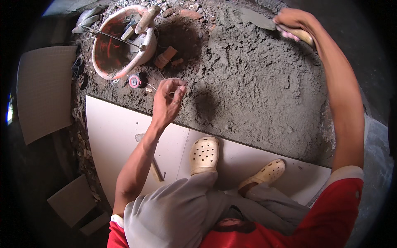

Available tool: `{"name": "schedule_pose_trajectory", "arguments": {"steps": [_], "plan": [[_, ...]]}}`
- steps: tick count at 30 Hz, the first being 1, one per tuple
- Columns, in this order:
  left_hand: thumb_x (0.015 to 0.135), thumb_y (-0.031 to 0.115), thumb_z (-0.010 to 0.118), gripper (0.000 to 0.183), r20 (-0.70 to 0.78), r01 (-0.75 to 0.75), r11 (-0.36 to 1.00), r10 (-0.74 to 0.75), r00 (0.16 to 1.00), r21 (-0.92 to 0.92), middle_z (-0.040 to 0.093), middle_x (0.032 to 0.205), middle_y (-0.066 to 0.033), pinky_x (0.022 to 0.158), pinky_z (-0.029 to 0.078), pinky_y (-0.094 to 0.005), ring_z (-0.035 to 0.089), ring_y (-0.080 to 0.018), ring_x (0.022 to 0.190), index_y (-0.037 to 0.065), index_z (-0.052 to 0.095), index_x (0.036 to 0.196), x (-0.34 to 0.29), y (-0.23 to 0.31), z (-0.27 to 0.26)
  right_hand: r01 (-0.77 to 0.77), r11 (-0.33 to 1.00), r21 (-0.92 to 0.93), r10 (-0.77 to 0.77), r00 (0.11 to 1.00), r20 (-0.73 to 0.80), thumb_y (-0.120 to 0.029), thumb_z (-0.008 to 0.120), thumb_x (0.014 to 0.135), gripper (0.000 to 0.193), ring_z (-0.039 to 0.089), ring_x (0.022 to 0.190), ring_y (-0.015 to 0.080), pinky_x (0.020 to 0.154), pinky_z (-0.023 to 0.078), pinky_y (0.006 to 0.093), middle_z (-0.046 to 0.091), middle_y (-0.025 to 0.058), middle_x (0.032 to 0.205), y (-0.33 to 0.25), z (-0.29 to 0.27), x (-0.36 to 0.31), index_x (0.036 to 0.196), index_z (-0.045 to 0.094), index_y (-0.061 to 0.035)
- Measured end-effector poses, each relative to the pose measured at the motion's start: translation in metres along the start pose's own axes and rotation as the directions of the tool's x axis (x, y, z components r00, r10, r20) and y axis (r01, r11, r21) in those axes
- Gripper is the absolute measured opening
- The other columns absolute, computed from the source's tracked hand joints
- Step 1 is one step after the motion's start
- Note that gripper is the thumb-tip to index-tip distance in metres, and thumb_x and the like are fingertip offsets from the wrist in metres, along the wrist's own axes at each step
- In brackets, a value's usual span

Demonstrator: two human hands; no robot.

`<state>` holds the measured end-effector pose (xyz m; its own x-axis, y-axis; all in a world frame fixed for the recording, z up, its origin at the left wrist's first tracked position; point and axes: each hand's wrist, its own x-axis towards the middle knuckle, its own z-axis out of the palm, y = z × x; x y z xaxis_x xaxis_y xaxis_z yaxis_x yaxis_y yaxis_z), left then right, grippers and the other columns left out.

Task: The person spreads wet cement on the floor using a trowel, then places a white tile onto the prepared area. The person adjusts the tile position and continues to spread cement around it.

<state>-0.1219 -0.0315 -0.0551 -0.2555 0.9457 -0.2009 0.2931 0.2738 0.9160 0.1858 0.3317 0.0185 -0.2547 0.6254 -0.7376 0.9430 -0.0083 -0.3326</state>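
Note:
My right hand (pixel 294 24) is wrapped round the wooden handle of a trowel (pixel 257 19) at the far right. The grey blade points left and lies at the far edge of a rough bed of wet mortar (pixel 264 78). Above the near left edge of the mortar, my left hand (pixel 168 98) is closed with its fingers curled in a pinch. A thin pale string (pixel 150 86) runs to these fingers from beside a red and black tape measure (pixel 135 81). The exact grip on the string is partly hidden by the fingers.
Pale tiles (pixel 120 128) lie under my feet, with a hammer (pixel 156 170) on them. A mortar-stained bucket (pixel 101 62) holding tools stands far left, near broken brick (pixel 165 57). Grey gloves (pixel 87 19) lie behind it. Loose tiles (pixel 45 91) are at the left.

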Motion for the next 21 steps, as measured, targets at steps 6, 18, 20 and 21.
{"name": "schedule_pose_trajectory", "arguments": {"steps": [6, 18, 20, 21], "plan": [[0.099, 0.017, 0.067, 0.019, 0.019, -0.03, 0.999, 0.029, 0.999, 0.04, 0.063, 0.111, -0.0112, 0.085, 0.054, -0.0318, 0.066, -0.0192, 0.097, 0.001, 0.067, 0.109, 0.008, 0.001, 0.005, -0.176, 0.952, -0.251, 0.164, 0.984, -0.069, -0.023, 0.048, 0.091, 0.036, 0.057, 0.052, 0.0232, 0.046, 0.047, 0.0402, 0.062, 0.0149, 0.071, 0.066, 0.004, -0.071, 0.097, 0.063, 0.0085], [0.1, 0.02, 0.066, 0.021, 0.125, -0.109, 0.992, 0.1, 0.987, 0.07, 0.059, 0.118, -0.0121, 0.086, 0.054, -0.032, 0.066, -0.0196, 0.099, 0.002, 0.067, 0.112, 0.007, 0.028, 0.031, 0.017, 0.056, 0.998, -0.372, 0.928, 0.005, -0.039, 0.054, 0.1, 0.033, 0.052, 0.053, 0.0075, 0.041, 0.048, 0.0208, 0.058, 0.0015, 0.073, 0.004, 0.197, -0.047, 0.099, 0.058, -0.0059], [0.1, 0.02, 0.066, 0.021, 0.116, -0.089, 0.989, 0.076, 0.99, 0.114, 0.06, 0.119, -0.0119, 0.086, 0.054, -0.0325, 0.066, -0.0198, 0.099, 0.002, 0.067, 0.112, 0.002, 0.029, 0.029, -0.021, -0.026, 0.999, -0.391, 0.92, 0.009, -0.047, 0.063, 0.098, 0.044, 0.053, 0.056, 0.0066, 0.044, 0.05, 0.0219, 0.057, 0.0012, 0.079, -0.017, 0.233, -0.034, 0.105, 0.057, -0.0047], [0.1, 0.019, 0.066, 0.02, 0.114, -0.094, 0.989, 0.08, 0.99, 0.118, 0.059, 0.118, -0.0117, 0.086, 0.054, -0.0325, 0.066, -0.0198, 0.099, 0.002, 0.067, 0.112, 0.001, 0.029, 0.028, -0.011, -0.066, 0.998, -0.392, 0.92, -0.016, -0.048, 0.063, 0.098, 0.045, 0.052, 0.057, 0.0062, 0.045, 0.049, 0.022, 0.056, 0.0006, 0.08, -0.021, 0.245, -0.033, 0.106, 0.056, -0.0044]]}}
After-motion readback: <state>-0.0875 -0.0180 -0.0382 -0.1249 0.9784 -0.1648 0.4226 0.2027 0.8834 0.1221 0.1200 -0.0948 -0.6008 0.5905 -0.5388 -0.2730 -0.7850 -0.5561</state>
